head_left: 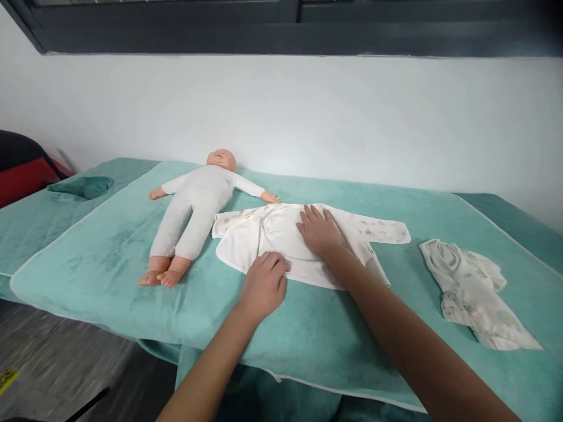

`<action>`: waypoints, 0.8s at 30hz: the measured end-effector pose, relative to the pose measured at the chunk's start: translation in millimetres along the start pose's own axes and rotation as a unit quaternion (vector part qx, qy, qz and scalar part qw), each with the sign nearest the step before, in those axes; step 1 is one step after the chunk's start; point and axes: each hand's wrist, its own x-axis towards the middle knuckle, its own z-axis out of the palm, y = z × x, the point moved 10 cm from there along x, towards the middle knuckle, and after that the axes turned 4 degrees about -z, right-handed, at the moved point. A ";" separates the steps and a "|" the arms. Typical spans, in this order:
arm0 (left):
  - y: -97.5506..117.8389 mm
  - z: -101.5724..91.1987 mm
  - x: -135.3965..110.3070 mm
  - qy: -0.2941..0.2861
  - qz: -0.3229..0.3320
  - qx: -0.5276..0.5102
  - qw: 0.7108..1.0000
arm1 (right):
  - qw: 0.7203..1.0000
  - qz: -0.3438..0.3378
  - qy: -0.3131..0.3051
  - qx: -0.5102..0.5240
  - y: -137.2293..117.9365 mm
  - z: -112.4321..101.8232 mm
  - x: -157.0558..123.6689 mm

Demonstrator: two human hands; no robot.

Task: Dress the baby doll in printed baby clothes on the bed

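Observation:
A white baby shirt (288,234) with small printed figures on its sleeves lies spread open, its inner side up. My right hand (320,231) rests flat on the middle of it, fingers stretched out. At the shirt's near edge, the fingers of my left hand (265,285) are curled round the hem; their tips are partly hidden. Just left of the shirt, a baby doll (196,199) with a white cloth body lies on its back, arms spread. One doll hand is close to the shirt's upper edge.
A bunched, printed white baby garment (477,293) lies to the right on the green bed cover (109,275). A white wall (281,111) stands behind, below a dark window frame (176,38). A black and red chair (26,170) is at the far left.

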 end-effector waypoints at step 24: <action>-5.0 -18.9 -25.5 0.042 -0.126 0.133 0.982 | 0.993 -0.118 0.000 -0.018 1.1 -62.4 -187.2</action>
